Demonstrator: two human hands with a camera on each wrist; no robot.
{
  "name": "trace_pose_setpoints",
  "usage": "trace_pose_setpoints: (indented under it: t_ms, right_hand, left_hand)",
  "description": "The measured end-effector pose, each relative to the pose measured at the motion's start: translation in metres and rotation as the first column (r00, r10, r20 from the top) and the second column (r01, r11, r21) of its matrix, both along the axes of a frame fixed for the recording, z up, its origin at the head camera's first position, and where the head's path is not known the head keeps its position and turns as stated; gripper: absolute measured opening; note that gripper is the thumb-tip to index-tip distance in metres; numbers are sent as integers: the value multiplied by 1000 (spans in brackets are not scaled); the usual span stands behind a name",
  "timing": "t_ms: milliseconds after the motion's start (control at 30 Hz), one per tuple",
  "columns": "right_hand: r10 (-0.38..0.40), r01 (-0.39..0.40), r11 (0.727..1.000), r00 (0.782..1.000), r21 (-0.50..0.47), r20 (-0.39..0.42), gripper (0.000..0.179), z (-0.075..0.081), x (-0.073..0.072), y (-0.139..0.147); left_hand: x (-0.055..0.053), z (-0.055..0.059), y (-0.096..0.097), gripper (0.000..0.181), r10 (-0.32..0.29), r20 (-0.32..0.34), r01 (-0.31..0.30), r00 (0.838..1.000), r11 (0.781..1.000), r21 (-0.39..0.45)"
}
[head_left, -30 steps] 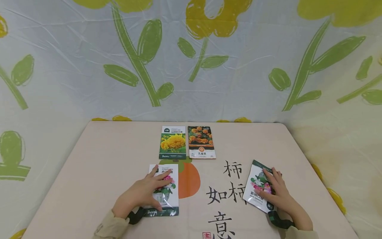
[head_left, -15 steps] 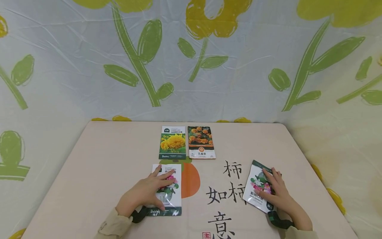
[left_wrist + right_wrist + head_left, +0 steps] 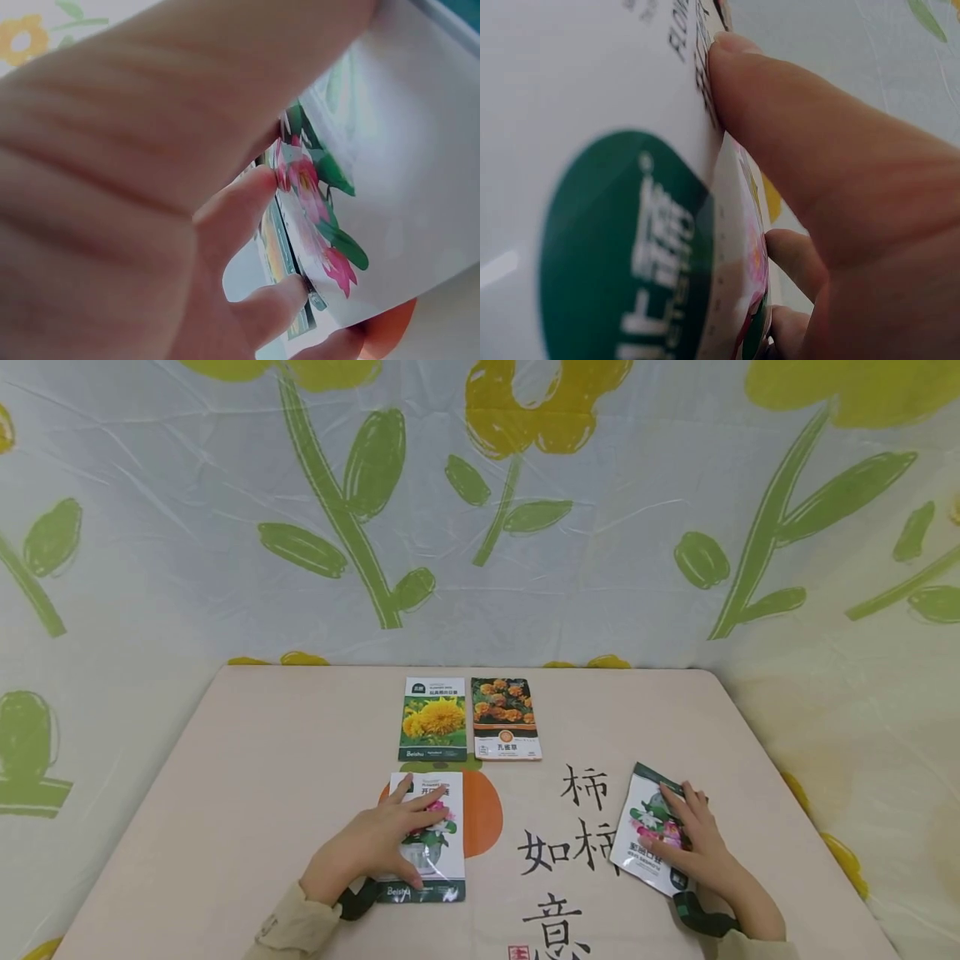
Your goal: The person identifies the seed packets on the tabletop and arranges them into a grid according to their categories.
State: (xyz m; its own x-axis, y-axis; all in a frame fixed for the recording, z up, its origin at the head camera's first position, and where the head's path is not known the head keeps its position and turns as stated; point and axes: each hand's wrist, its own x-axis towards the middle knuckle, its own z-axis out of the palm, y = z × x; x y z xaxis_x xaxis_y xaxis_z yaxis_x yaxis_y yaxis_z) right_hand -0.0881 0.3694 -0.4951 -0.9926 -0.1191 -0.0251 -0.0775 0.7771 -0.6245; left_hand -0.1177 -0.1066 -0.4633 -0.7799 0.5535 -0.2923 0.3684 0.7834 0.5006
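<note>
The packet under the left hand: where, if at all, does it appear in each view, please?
Head: the packet, below centre, under the left hand.
Left wrist: right half, pink flowers near the middle.
Right wrist: not seen; another packet is at left.
Shared landmark: the flowered backdrop, at top, upper left and upper right respectively.

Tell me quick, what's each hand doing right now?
Left hand: open, spread across a white seed packet.
Right hand: open, resting on a second white packet.
</note>
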Motion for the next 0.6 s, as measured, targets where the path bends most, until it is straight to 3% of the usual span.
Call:
trace_pose_setpoints:
  t_ms: [600]
  right_hand:
    - [55,-55,998,998,-9,41,92,6,-4,2]
  left_hand:
    - [-3,-8,-1,94,-2,7,1,1000,1000,15]
